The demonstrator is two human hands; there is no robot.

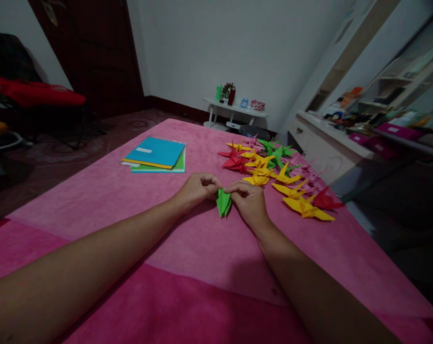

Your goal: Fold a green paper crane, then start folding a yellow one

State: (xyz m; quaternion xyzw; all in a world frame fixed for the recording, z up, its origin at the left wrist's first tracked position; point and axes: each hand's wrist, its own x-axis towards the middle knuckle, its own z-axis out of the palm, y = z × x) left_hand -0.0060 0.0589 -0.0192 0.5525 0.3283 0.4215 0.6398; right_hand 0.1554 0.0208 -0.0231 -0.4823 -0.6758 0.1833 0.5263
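Left hand [201, 187] and right hand [250, 198] pinch the folded bright-green paper piece [223, 203]: light, crease-prone, I'd judge, best held by its edges!

Folded paper [223, 203] at frame centre is showing bright green. Paper cranes [261, 171] at centre right are displaying yellow, red, green and pink. The sheet stack [159, 152] at centre left is presenting blue over yellow and green. The cloth [188, 239] is showing mottled pink, deepening to magenta toward the bottom.
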